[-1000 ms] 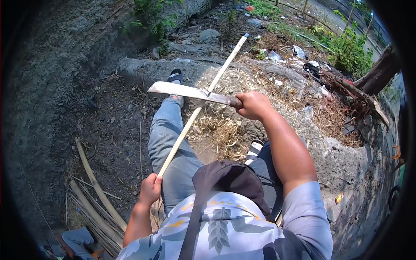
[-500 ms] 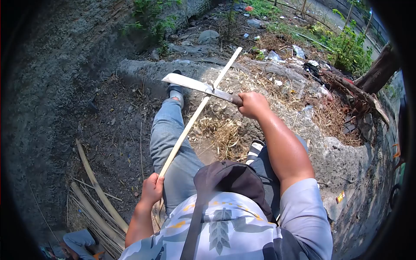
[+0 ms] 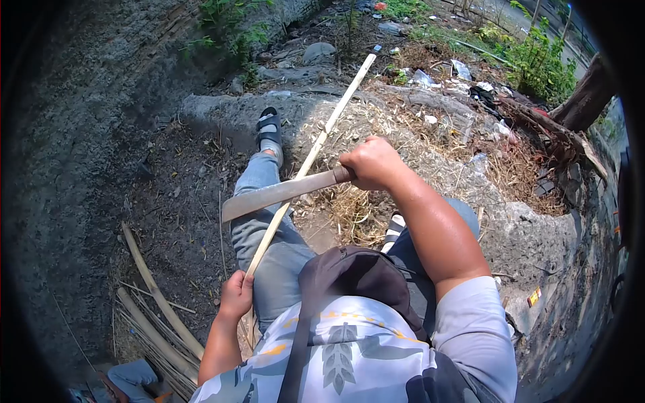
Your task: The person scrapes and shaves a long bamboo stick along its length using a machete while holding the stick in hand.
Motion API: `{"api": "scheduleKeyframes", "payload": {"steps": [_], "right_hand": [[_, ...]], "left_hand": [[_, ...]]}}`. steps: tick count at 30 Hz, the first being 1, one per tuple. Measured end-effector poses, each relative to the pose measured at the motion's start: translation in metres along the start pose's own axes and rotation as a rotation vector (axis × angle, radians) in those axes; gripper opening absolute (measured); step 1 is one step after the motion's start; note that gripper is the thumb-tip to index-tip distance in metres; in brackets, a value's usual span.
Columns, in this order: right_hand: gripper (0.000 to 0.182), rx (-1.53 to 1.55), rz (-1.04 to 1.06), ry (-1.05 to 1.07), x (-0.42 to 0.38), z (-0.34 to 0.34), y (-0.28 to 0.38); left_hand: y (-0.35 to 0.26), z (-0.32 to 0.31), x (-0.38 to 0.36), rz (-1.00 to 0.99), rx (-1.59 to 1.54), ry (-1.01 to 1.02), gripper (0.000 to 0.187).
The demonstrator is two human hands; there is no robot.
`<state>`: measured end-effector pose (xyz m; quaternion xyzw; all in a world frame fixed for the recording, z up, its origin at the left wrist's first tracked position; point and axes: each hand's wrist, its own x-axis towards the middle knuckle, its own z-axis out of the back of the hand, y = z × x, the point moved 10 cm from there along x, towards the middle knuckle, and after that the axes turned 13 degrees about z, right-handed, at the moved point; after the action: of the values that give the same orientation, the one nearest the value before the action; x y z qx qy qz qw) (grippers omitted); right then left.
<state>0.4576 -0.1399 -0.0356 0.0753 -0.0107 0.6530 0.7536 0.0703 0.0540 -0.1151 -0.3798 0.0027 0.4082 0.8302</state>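
My left hand [image 3: 236,294] is closed around the lower end of a long, pale bamboo strip [image 3: 314,152], which slants up and away across my left thigh. The wooden handle of a machete [image 3: 281,193] sits in my right hand [image 3: 371,163], fingers wrapped round it. Its broad blade points left and crosses the strip about midway, over my left knee. The strip's far end rises past the blade above the stony ground.
Split bamboo lengths [image 3: 161,305] lie on the dark soil at lower left, near another person's leg [image 3: 131,376]. Dry shavings [image 3: 356,208] cover the ground between my feet. A rough wall [image 3: 60,168] stands left; a tree trunk [image 3: 591,101] and litter are at right.
My right hand has drawn the machete down along the strip toward me, from near its upper part to above my knee. My left hand keeps its hold at the lower end.
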Motion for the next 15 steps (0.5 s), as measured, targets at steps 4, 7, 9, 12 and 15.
{"api": "scheduleKeyframes", "payload": {"steps": [4,7,9,12,15], "right_hand": [[0.026,0.547,-0.556,0.024,-0.037,-0.036,-0.085],[0.026,0.326,-0.569,0.039,-0.043,-0.038,-0.081],[0.025,0.279,-0.538,0.066,-0.043,-0.025,-0.077],[0.024,0.284,-0.474,0.038,-0.039,-0.014,-0.067],[0.022,0.278,-0.359,0.003,-0.030,-0.002,-0.054]], "left_hand": [[-0.022,0.001,0.001,-0.011,0.019,-0.014,0.036],[-0.018,0.004,-0.002,0.010,-0.024,0.024,0.034],[-0.014,0.002,-0.001,0.020,-0.056,0.055,0.032],[-0.009,0.004,-0.004,0.034,-0.050,0.061,0.032],[-0.011,0.001,0.001,0.008,-0.058,0.051,0.032]]}}
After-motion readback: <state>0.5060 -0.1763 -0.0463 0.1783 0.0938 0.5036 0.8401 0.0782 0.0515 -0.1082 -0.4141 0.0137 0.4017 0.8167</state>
